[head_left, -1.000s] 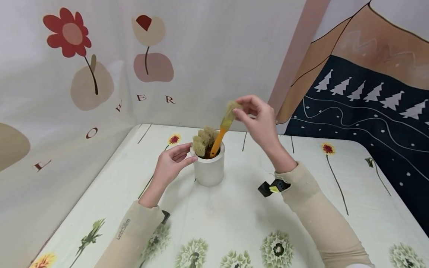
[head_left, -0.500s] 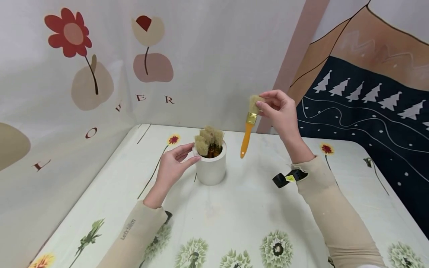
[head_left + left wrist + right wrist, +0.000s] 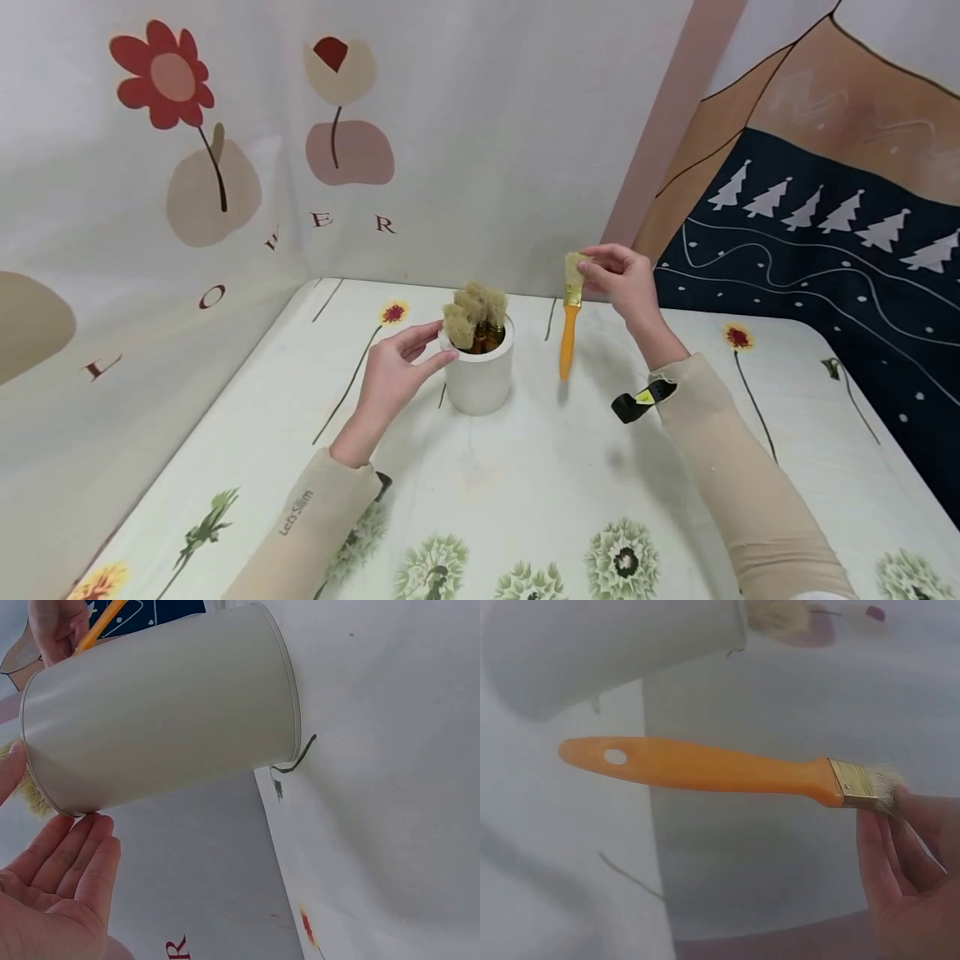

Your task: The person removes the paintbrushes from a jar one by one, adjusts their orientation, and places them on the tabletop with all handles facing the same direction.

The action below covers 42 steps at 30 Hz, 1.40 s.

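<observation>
**One orange-handled brush [image 3: 567, 337] held bristles-up beside one white container [image 3: 480, 387]**

The scene is enclosed by a pale backdrop [image 3: 480, 125], on which two flowers, five letters and, at the right, six white trees [image 3: 838, 212] are printed. Below it, a table [image 3: 487, 475] is covered by a flower-patterned cloth. Two beige sleeves [image 3: 720, 433] are extended over the cloth, and a black device [image 3: 630, 407] is seen at the right cuff. The single container is stood upright on the table, its rim met on the left by the left hand [image 3: 390, 371]: the fingers are held nearly straight, well parted from the thumb, and the wall is touched by the fingertips. By the right hand [image 3: 626, 283], the one brush is pinched between thumb and fingers at its bristles; the brush is held to the right of the container, apart from it, handle downward. Whether the handle's end is touching the table cannot be told. Inside the container, several bristle heads [image 3: 461, 323] are crowded together above the rim; their exact number is obscured by overlap.
</observation>
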Motion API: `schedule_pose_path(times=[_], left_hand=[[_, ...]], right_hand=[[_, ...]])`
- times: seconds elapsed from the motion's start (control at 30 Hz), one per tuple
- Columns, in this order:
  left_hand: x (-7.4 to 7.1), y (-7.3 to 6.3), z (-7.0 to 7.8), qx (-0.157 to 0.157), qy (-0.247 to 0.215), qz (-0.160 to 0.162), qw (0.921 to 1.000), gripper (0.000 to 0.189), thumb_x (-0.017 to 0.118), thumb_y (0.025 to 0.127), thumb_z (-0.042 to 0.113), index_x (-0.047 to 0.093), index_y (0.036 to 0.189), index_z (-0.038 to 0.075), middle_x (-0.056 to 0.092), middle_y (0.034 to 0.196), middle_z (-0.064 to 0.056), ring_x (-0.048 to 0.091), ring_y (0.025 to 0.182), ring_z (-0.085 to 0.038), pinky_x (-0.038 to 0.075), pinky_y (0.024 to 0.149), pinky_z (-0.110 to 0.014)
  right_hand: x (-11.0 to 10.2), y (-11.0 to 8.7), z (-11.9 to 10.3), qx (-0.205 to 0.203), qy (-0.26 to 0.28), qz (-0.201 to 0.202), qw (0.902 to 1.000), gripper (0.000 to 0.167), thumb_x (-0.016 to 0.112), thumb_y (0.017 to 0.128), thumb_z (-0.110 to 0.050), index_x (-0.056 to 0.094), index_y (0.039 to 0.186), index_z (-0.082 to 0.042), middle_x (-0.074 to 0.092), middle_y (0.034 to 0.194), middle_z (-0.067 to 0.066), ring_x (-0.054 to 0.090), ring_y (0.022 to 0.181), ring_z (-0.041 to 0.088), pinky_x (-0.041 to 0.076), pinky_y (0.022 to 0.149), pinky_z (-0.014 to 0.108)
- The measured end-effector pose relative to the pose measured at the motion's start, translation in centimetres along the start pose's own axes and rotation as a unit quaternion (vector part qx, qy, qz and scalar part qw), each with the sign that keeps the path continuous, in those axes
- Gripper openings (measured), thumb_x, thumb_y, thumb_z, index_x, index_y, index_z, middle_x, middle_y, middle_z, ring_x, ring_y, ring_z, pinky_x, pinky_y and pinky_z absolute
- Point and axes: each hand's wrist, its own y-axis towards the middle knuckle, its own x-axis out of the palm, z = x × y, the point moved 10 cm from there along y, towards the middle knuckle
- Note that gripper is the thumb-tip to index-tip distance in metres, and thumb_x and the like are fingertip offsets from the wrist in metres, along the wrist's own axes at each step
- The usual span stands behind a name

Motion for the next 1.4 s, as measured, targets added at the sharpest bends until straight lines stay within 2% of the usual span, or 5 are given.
schedule_pose_path(times=[0.23, 0.5, 0.9, 1.1, 1.4], left_hand=[[0.1, -0.2, 0.2, 0.003, 0.01, -0.006, 0.9999, 0.052, 0.081, 0.084, 0.025, 0.066, 0.131, 0.01, 0.067, 0.133, -0.01, 0.063, 0.125, -0.023, 0.052, 0.106, -0.031], [0.0, -0.1, 0.3, 0.006, 0.013, -0.006, 0.9999, 0.052, 0.081, 0.084, 0.026, 0.066, 0.131, 0.01, 0.067, 0.133, -0.01, 0.064, 0.125, -0.024, 0.052, 0.106, -0.036], [0.1, -0.1, 0.0, -0.003, 0.008, -0.008, 0.9999, 0.054, 0.082, 0.083, 0.026, 0.066, 0.132, 0.01, 0.067, 0.133, -0.01, 0.063, 0.125, -0.023, 0.051, 0.106, -0.033], [0.1, -0.1, 0.0, -0.005, 0.005, -0.011, 0.9999, 0.054, 0.082, 0.083, 0.027, 0.065, 0.132, 0.011, 0.066, 0.134, -0.01, 0.063, 0.126, -0.022, 0.051, 0.107, -0.034], [0.1, -0.2, 0.1, -0.005, 0.003, -0.01, 0.9999, 0.054, 0.082, 0.083, 0.027, 0.066, 0.131, 0.011, 0.067, 0.132, -0.01, 0.064, 0.125, -0.022, 0.051, 0.108, -0.039]], right_hand=[[0.5, 0.7, 3.6, 0.049, -0.001, -0.007, 0.9988, 0.034, 0.068, 0.095, -0.015, 0.065, 0.126, -0.002, 0.067, 0.089, -0.013, 0.065, 0.077, -0.001, 0.059, 0.073, 0.014], [1.4, 1.1, 6.6, 0.095, 0.001, -0.017, 0.9954, 0.035, 0.065, 0.096, -0.012, 0.063, 0.13, -0.002, 0.063, 0.091, -0.01, 0.065, 0.079, -0.001, 0.059, 0.073, 0.014], [3.4, 1.2, 11.2, 0.144, -0.032, -0.038, 0.9883, 0.035, 0.063, 0.098, -0.012, 0.062, 0.132, -0.002, 0.064, 0.117, 0.011, 0.063, 0.084, 0.002, 0.06, 0.075, 0.016], [4.2, 1.3, 13.8, 0.186, -0.043, -0.041, 0.9807, 0.036, 0.063, 0.098, -0.011, 0.06, 0.132, -0.001, 0.064, 0.131, 0.021, 0.062, 0.078, 0.001, 0.057, 0.069, 0.012], [4.6, 1.0, 15.7, 0.215, -0.072, -0.029, 0.9736, 0.031, 0.065, 0.097, -0.013, 0.063, 0.125, -0.001, 0.067, 0.125, 0.02, 0.06, 0.07, -0.001, 0.055, 0.063, 0.009]])
